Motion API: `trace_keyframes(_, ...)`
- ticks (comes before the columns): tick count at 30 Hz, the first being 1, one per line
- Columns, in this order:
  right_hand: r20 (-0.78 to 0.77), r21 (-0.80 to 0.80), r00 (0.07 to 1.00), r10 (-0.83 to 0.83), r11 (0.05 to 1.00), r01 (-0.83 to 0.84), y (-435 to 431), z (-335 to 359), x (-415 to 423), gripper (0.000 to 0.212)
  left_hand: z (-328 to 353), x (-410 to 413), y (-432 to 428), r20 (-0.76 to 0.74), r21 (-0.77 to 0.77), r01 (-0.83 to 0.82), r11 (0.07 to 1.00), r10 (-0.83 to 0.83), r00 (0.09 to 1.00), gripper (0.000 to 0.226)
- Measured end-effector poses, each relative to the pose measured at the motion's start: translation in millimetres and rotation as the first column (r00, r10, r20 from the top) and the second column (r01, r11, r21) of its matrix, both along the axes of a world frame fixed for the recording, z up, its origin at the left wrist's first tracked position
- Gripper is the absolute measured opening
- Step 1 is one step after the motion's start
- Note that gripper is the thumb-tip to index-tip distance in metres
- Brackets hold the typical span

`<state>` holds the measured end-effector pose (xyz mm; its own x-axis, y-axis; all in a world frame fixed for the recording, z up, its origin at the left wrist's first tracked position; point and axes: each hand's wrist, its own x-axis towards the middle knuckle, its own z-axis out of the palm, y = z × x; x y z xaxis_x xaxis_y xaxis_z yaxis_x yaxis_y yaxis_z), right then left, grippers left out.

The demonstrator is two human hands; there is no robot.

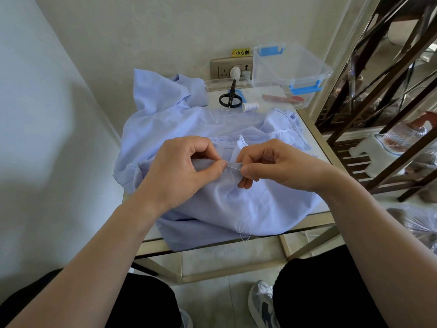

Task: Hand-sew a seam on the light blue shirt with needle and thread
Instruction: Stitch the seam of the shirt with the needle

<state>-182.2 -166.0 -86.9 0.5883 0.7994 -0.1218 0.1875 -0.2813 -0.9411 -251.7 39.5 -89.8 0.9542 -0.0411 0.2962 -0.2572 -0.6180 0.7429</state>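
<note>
**Two hands meet at one fold of cloth**

Both hands work at the middle of the light blue shirt (pixel 236 202), which lies heaped over a small worktop (pixel 302 229), its lower edge hanging off the front rim. The left hand (pixel 182 166) has its grip pressed together, thumb and forefinger pinching a raised fold of the fabric. The right hand (pixel 272 164) pinches the needle (pixel 233 165), a thin bright line running between the two thumbs and apparently passing through the fold. White thread (pixel 241 229) trails down from the stitch and curls in a loose loop near the shirt's lower edge.

The cloth looks thin, light and limp, so it will probably slide and bunch unless it is held taut just beside the stitch, where the left hand has it now. The needle is slim and likely slick; it seems best taken near its rear end to push, then near the tip to draw it out. The slack thread could knot on itself if pulled fast.

Behind the shirt lie black-handled scissors (pixel 230 98) and a spool of white thread (pixel 250 106), with a clear plastic box (pixel 290 67) by the wall. How much of the seam is done cannot be read from here.
</note>
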Motion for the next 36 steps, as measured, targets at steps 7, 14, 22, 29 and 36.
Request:
trace_keyframes(7,0.025,0.014,0.999,-0.028,1.000,0.028,-0.8,1.3,0.7,0.023,1.3,2.7,2.8,-0.066,-0.073,-0.025,0.997,0.020,0.998,0.005)
trace_keyframes(14,-0.015,0.115,0.994,-0.110,0.987,0.112,-1.8,-0.3,2.0,0.014,2.9,3.3,5.2,-0.132,-0.225,0.001,0.974,-0.032,0.991,0.009)
trace_keyframes(22,-0.029,0.179,0.991,-0.131,0.975,0.134,1.2,-3.5,1.7,0.010,7.0,2.1,2.0,-0.227,-0.351,-0.038,0.936,-0.045,0.973,0.020)
trace_keyframes(29,0.004,0.193,0.988,-0.152,0.970,0.149,1.3,-2.5,1.1,0.010,8.3,1.6,2.8,-0.257,-0.373,-0.046,0.927,-0.055,0.965,0.022)
trace_keyframes(36,0.030,0.199,0.987,-0.155,0.969,0.146,2.3,-3.7,0.2,0.011,9.0,1.1,4.7,-0.259,-0.403,-0.033,0.915,-0.079,0.963,0.024)
